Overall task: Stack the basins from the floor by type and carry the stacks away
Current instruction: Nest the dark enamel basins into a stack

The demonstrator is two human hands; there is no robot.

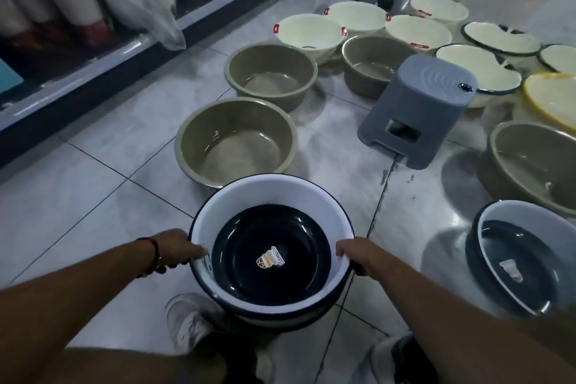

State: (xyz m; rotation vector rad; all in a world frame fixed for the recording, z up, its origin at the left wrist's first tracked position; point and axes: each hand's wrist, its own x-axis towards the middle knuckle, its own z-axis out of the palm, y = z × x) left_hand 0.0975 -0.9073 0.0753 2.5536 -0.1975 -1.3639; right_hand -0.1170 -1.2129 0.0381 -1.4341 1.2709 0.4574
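The round white plastic basin with a dark navy bottom and rim (271,254) is held above the tiled floor (103,184), over the person's shoes, with what looks like a second matching rim nested beneath it. The left hand (174,248) is clamped on its left rim, thumb inside the wall; the right hand (353,254) is clamped on the right rim the same way.

A matching navy-bottomed basin (517,262) sits tilted on the floor toward the right edge, well apart. Three olive-green round basins (237,140) lie just ahead in a line, another at the right, and cream basins with red handles (307,33) sit farther back.

The risk, as I judge it, is the nested basins slipping apart if the grip catches only the upper rim, or a foot catching the near olive basin. The grey plastic step stool (417,109) narrows the middle; bare tile toward the left, beside the dark shelf base (93,72), looks like the freer way out
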